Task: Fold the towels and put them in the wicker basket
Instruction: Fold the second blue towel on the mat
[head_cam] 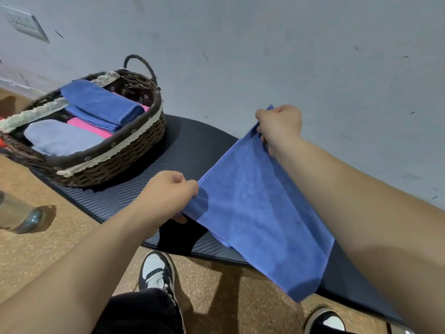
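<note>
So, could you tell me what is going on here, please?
A person is folding towels. The left hand and right hand each grip an upper corner of a blue towel, holding it stretched above a dark mat. The basket on the mat already holds folded towels in blue, pink and pale blue.

Beyond the grip rises a pale grey wall (265, 44), scuffed with dark marks, with a socket plate (24, 22) far up to the left. Under the grip spreads a dark ribbed mat (187, 145); speckled tan floor (48, 249) shows below and to the left.
</note>
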